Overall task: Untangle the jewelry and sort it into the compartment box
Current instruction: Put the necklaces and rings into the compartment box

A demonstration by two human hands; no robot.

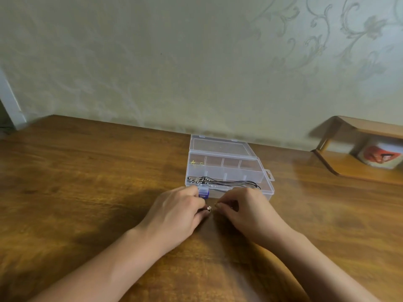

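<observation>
Head view: left hand [177,211] and right hand [244,209] each pinch a small trinket [209,208] before the box [265,180], seemingly separating pieces; next, drop into a compartment.

The brown wooden table [87,171] shows a smooth, glossy grain. The clear plastic compartment box [267,182] looks glossy and see-through. Thin black cords [235,183] in it look matt, their silvery metal ends [199,181] shiny. The pale wallpaper [196,62] looks embossed.
</observation>
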